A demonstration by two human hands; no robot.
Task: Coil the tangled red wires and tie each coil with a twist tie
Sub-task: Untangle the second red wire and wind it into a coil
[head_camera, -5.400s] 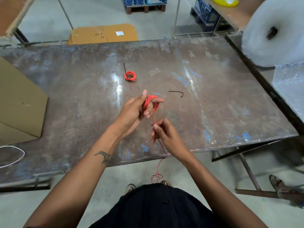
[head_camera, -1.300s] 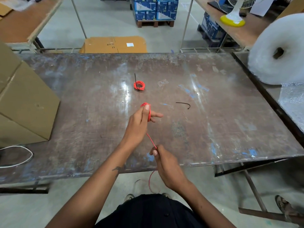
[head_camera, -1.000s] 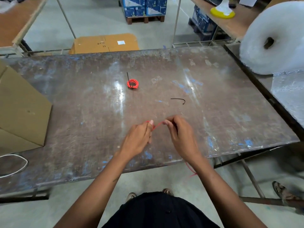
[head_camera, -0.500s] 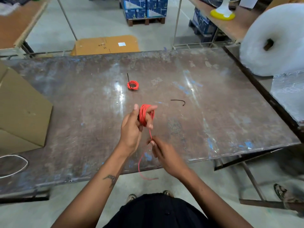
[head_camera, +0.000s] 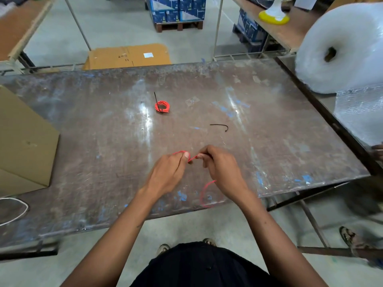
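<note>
My left hand (head_camera: 169, 172) is closed around a coil of red wire (head_camera: 191, 158); only a little of the coil shows past the thumb. My right hand (head_camera: 220, 168) pinches the same wire close beside it, and the loose tail curls down from under that hand over the table's near edge. A finished red coil (head_camera: 162, 106) tied with a black twist tie lies farther back on the table. A loose black twist tie (head_camera: 219, 126) lies to the right of it.
The worn metal table (head_camera: 103, 141) carries a cardboard box (head_camera: 22, 146) at the left and a white cord (head_camera: 14, 210) at the near left. A large bubble wrap roll (head_camera: 339, 48) stands at the right. Someone's foot (head_camera: 352, 241) is on the floor at right.
Half a second ago my left hand stood raised with the coil showing and my right hand pulled wire below it. Now both hands are low and side by side, the coil mostly hidden.
</note>
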